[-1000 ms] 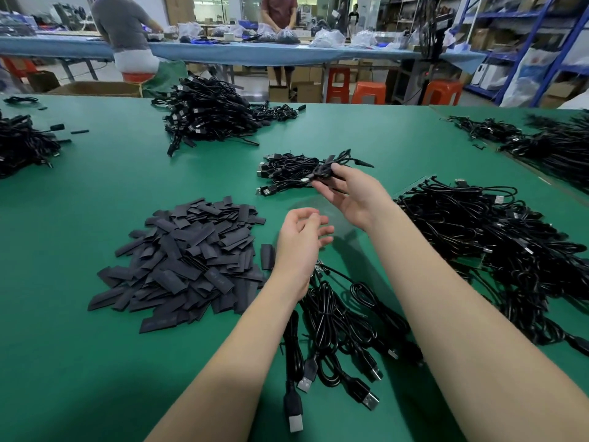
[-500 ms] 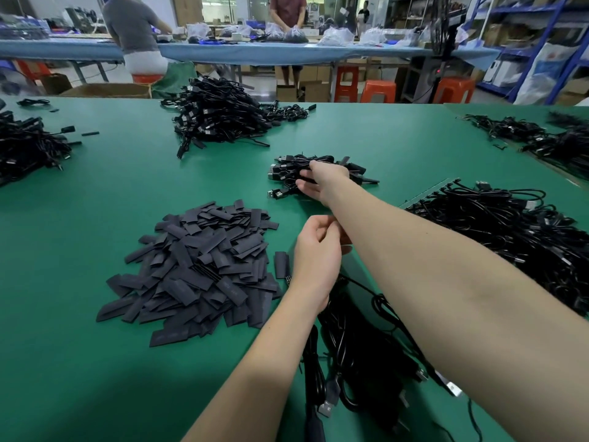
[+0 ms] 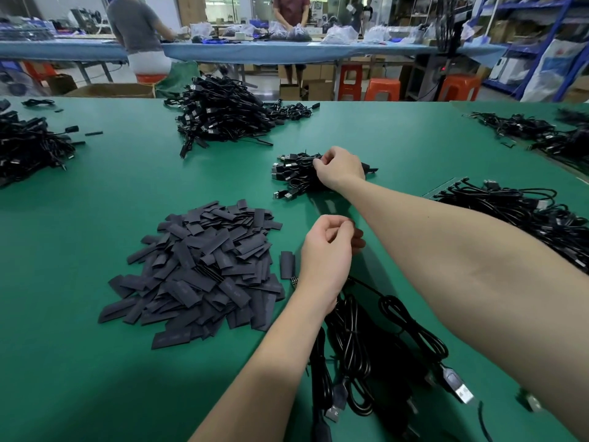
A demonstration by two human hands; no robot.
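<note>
- Gripping the small cable stack (image 3: pixel 291 173) at twelve o'clock, my right hand (image 3: pixel 339 169) curls its fingers round the wires.
- My left hand (image 3: pixel 325 250) is curled at centre; I cannot tell whether it pinches anything.
- I judge much work is left: loose cables (image 3: pixel 350 346) wait at six o'clock, and the sleeve pile (image 3: pixel 204 269) at nine.

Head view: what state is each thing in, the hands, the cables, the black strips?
right hand, grip curled on the small cable bundle
left hand, fingers curled, nothing seen in them
black strips, loose in a flat heap
near cables, coiled, lying on the green table
far cable pile, heaped, untouched
</note>
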